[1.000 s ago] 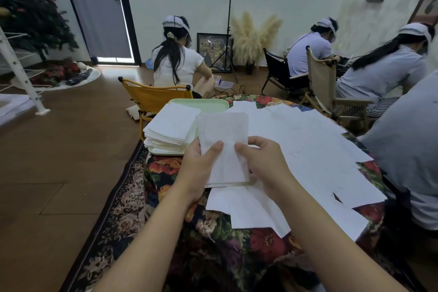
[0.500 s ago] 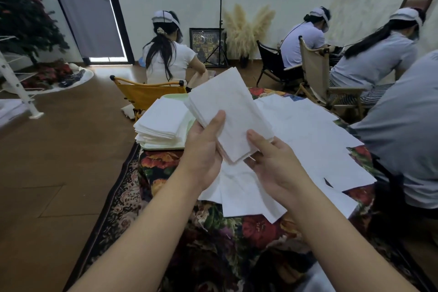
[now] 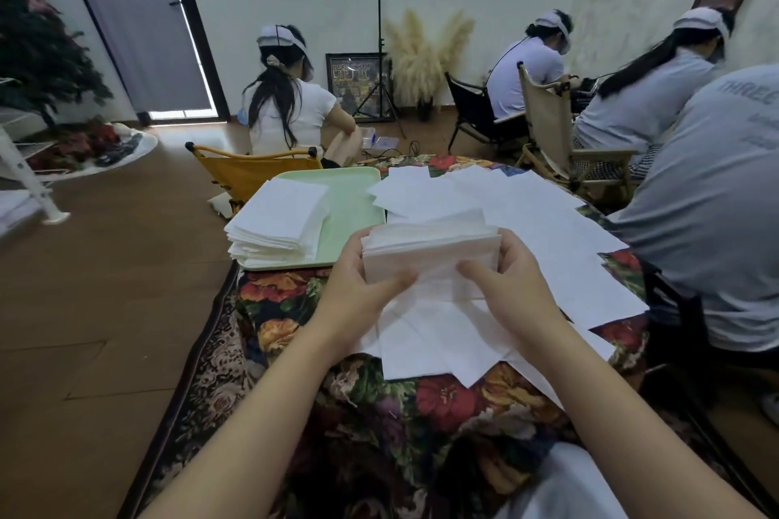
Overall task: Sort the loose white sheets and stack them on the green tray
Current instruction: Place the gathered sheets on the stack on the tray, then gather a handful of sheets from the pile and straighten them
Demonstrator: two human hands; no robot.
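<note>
Both hands, the left hand [image 3: 366, 287] and right hand [image 3: 512, 287], gripped a bundle of white sheets [image 3: 430, 255] between them, just beside the green tray [image 3: 358, 198], which carried a stack [image 3: 278, 223], above the loose sheets [image 3: 548, 232] on the bench.

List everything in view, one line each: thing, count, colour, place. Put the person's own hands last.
green tray: one, pale green, far left of the table.
stacked sheets: one pile, white, on the tray's left half.
held bundle: one, white, between both hands above the table.
loose sheets: many, white, spread over the table's middle and right.
tablecloth: one, dark floral, covering the table.
yellow chair: one, behind the tray.
seated people: four, light tops, beyond and right of the table.
tripod: one, black, by the far wall.
pampas grass: one bunch, cream, beside the tripod.
left hand: grips the bundle's left edge.
right hand: grips its right edge.
</note>
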